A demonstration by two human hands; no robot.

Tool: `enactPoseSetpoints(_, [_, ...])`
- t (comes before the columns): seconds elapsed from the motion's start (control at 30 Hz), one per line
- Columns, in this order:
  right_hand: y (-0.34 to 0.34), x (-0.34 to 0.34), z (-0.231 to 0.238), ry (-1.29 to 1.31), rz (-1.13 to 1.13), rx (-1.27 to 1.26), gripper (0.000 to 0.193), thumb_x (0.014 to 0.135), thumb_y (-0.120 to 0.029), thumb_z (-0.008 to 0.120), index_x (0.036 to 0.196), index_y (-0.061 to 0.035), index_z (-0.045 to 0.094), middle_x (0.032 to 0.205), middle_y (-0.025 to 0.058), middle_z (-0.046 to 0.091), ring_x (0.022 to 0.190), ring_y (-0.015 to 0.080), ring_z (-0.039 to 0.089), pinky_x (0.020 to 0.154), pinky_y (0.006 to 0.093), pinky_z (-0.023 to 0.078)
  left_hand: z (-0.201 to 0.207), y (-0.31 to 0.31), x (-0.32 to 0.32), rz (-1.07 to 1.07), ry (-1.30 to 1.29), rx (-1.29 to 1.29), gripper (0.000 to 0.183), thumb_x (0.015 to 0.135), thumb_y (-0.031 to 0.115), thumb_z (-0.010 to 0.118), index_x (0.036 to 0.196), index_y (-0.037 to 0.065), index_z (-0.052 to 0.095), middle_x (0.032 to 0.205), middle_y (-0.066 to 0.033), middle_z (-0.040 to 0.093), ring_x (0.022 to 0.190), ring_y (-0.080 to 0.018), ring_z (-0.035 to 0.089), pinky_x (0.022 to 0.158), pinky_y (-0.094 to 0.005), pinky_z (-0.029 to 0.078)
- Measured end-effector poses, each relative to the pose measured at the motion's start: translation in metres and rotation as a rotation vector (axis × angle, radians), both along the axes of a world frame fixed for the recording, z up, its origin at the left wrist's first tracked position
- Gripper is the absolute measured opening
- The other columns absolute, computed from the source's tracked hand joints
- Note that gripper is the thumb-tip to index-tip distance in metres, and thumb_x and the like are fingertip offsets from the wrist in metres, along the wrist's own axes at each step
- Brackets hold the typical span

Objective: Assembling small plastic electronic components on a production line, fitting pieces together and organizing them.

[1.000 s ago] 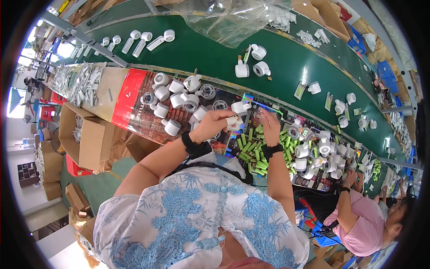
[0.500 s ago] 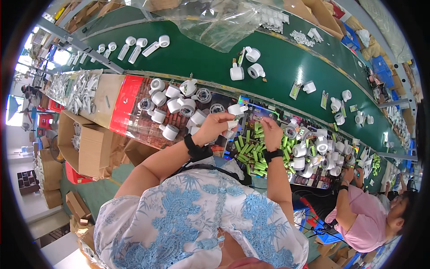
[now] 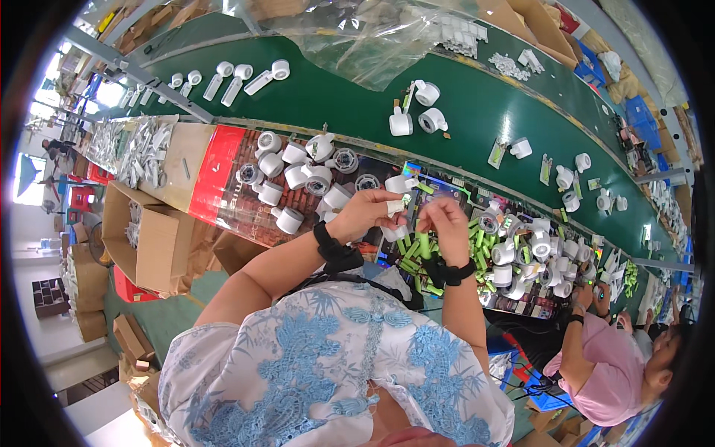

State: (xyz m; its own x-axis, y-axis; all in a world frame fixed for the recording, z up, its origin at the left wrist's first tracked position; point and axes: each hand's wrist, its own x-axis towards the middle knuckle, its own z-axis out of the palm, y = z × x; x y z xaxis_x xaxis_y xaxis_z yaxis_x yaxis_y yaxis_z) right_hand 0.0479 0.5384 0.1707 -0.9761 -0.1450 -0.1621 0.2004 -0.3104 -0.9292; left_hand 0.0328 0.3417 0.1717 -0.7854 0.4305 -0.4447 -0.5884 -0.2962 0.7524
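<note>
My left hand (image 3: 367, 215) is closed, pinching a small white plastic part (image 3: 395, 207) with a bit of green circuit board at its end. Close by on the right, my right hand (image 3: 448, 225) is curled, its fingertips slightly smeared by motion. A light-green cylindrical battery (image 3: 424, 245) shows below its fingers and appears held in them. Under the right hand lies a heap of green batteries (image 3: 412, 264). A white round fan head (image 3: 401, 183) lies just beyond my left fingertips, with wires and small boards beside it.
White fan heads (image 3: 294, 176) stand on the bench to the left, and more (image 3: 540, 244) are piled at the right. A green conveyor belt (image 3: 328, 89) carries spaced-out fan parts. Cardboard boxes (image 3: 164, 249) sit at lower left. A co-worker in a pink shirt (image 3: 599, 365) works at the right.
My right hand has turned and shifted slightly left and down, and a green battery now shows by its fingers. My left hand still pinches the white part, now turned to show its board.
</note>
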Motion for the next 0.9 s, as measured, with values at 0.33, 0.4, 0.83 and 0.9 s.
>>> enactPoseSetpoints(0.33, [-0.017, 0.010, 0.015, 0.023, 0.123, 0.244, 0.011, 0.086, -0.008, 0.054, 0.094, -0.0009, 0.057, 0.075, 0.0013, 0.059, 0.064, 0.0069, 0.052, 0.060, 0.0210, 0.043, -0.002, -0.005, 0.003, -0.020, 0.004, 0.013, 0.024, 0.086, 0.014, 0.057, 0.103, -0.002, 0.058, 0.088, -0.0096, 0.064, 0.075, -0.0156, 0.063, 0.066, -0.0258, 0.053])
enactPoseSetpoints(0.4, [-0.016, 0.011, 0.014, -0.003, 0.116, 0.295, 0.010, 0.084, -0.009, 0.057, 0.090, -0.0011, 0.057, 0.074, 0.0009, 0.059, 0.065, 0.0066, 0.052, 0.058, 0.0215, 0.043, 0.000, -0.005, 0.005, -0.030, 0.011, 0.004, 0.023, 0.086, 0.013, 0.058, 0.103, -0.002, 0.059, 0.087, -0.0096, 0.064, 0.075, -0.0156, 0.063, 0.065, -0.0254, 0.053])
enactPoseSetpoints(0.83, [-0.005, 0.017, 0.016, 0.132, 0.165, 0.505, 0.007, 0.079, -0.006, 0.060, 0.081, -0.0008, 0.056, 0.071, 0.0048, 0.057, 0.063, 0.0109, 0.053, 0.058, 0.0248, 0.043, 0.004, -0.001, 0.008, -0.187, 0.356, -0.291, 0.020, 0.082, 0.004, 0.057, 0.100, -0.002, 0.062, 0.080, -0.0073, 0.064, 0.071, -0.0101, 0.062, 0.060, -0.0222, 0.051])
enactPoseSetpoints(0.9, [-0.004, 0.018, 0.018, 0.128, 0.125, 0.508, 0.007, 0.078, -0.006, 0.060, 0.080, -0.0008, 0.056, 0.070, 0.0070, 0.058, 0.062, 0.0129, 0.054, 0.058, 0.0253, 0.043, 0.010, 0.006, 0.007, -0.178, 0.367, -0.278, 0.020, 0.081, 0.002, 0.057, 0.100, -0.003, 0.062, 0.079, -0.0072, 0.064, 0.070, -0.0100, 0.061, 0.059, -0.0224, 0.049])
